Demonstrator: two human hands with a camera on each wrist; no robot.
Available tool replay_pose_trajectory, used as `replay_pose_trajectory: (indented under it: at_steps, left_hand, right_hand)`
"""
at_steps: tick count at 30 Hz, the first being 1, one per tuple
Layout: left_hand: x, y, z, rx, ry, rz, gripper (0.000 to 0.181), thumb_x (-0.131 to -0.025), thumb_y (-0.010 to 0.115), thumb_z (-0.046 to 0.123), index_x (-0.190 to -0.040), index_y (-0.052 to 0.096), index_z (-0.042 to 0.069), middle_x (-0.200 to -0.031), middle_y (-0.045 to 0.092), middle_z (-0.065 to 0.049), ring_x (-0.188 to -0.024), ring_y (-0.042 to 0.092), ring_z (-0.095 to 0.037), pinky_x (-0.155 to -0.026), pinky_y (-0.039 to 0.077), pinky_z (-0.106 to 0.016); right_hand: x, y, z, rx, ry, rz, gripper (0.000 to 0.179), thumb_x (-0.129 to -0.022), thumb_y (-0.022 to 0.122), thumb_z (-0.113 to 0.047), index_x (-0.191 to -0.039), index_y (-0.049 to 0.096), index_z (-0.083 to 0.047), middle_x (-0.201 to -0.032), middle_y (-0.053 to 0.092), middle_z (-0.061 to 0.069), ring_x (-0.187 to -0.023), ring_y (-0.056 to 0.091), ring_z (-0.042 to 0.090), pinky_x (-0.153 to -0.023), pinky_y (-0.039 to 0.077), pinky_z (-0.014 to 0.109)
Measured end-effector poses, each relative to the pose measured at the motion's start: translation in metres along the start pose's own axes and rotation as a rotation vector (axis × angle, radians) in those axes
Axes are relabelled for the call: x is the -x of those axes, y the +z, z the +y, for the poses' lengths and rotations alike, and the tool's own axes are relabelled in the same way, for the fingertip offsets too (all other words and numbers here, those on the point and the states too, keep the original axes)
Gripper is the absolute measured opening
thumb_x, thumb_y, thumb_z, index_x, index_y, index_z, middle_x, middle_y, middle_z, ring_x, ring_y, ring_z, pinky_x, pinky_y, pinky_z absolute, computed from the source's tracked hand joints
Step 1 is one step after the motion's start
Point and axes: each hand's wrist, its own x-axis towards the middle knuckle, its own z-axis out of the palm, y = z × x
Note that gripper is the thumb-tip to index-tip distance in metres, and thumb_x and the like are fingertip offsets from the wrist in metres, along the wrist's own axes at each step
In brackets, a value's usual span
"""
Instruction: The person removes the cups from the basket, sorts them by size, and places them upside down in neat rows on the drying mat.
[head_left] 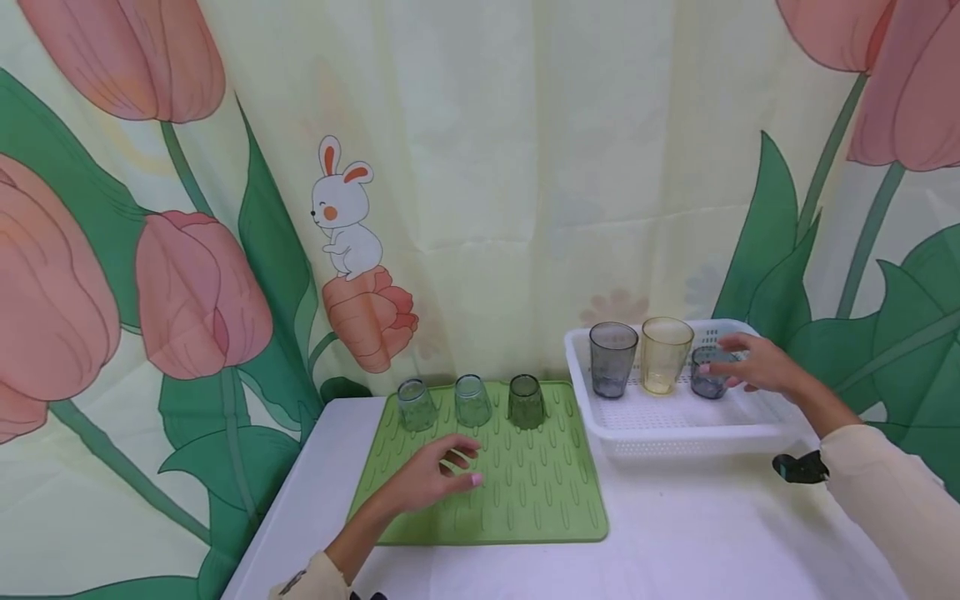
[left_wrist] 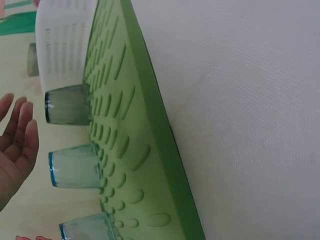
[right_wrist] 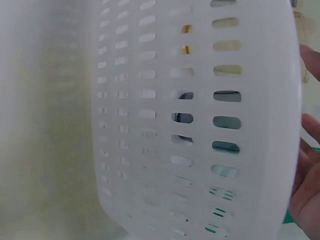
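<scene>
Beyond your relaxed, empty left hand (head_left: 435, 473): three glasses (head_left: 473, 403) already inverted on green mat (head_left: 517, 504). Right hand (head_left: 763, 365) at small bluish glass (head_left: 706, 387), grip unclear; leftward, two tumblers (head_left: 612, 365) remain in basket (head_left: 686, 434).

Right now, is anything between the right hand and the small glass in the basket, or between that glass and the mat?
Nothing visible separates the right hand from the small glass. Directly left, toward the mat, stand the yellow glass, the grey glass, then the left side of the basket.
</scene>
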Motion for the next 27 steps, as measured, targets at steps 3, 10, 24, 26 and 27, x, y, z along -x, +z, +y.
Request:
replay_pose_trajectory:
  at_steps: [3,10,24,26,27]
  left_hand:
    - [-0.001,0.001,0.001,0.004,0.005,-0.007,0.045,-0.093,0.073,0.030,-0.131,0.060,0.011,-0.125,0.063,-0.011,-0.110,0.061,-0.023,-0.092,0.052,-0.042]
    - [-0.002,0.001,0.003,-0.001,0.002,-0.012,0.044,-0.093,0.073,0.030,-0.130,0.060,0.012,-0.124,0.063,-0.010,-0.110,0.061,-0.023,-0.089,0.052,-0.035]
    - [-0.005,0.004,-0.005,0.008,-0.021,-0.035,0.048,-0.092,0.073,0.037,-0.132,0.058,0.014,-0.127,0.061,-0.015,-0.114,0.059,-0.035,-0.089,0.052,-0.032]
    - [-0.005,0.004,-0.005,0.015,-0.026,-0.038,0.048,-0.092,0.073,0.037,-0.132,0.058,0.015,-0.127,0.061,-0.015,-0.114,0.059,-0.035,-0.089,0.052,-0.032]
    - [-0.006,0.004,-0.005,0.017,-0.027,-0.039,0.048,-0.092,0.073,0.037,-0.132,0.058,0.015,-0.127,0.061,-0.015,-0.114,0.059,-0.034,-0.089,0.052,-0.033]
  right_hand:
    - [-0.003,0.000,0.005,-0.004,0.032,-0.023,0.095,-0.092,0.069,-0.048,-0.148,0.023,0.014,-0.147,0.027,0.042,-0.095,0.069,0.036,-0.079,0.059,0.047]
    - [-0.015,0.000,0.016,-0.015,0.077,-0.081,0.105,-0.092,0.070,-0.046,-0.150,0.009,0.017,-0.148,0.014,0.048,-0.093,0.068,0.033,-0.080,0.059,0.046]
    - [-0.030,0.002,0.032,-0.052,0.128,-0.128,0.116,-0.089,0.073,-0.043,-0.148,-0.004,0.020,-0.144,0.009,0.051,-0.085,0.068,0.025,-0.078,0.060,0.043]
    - [-0.031,0.001,0.034,-0.049,0.135,-0.124,0.118,-0.089,0.074,-0.044,-0.147,-0.005,0.022,-0.143,0.012,0.052,-0.085,0.068,0.024,-0.078,0.060,0.042]
    - [-0.032,0.001,0.035,-0.046,0.137,-0.119,0.119,-0.088,0.074,-0.044,-0.147,-0.005,0.022,-0.142,0.013,0.052,-0.084,0.068,0.024,-0.077,0.060,0.042]
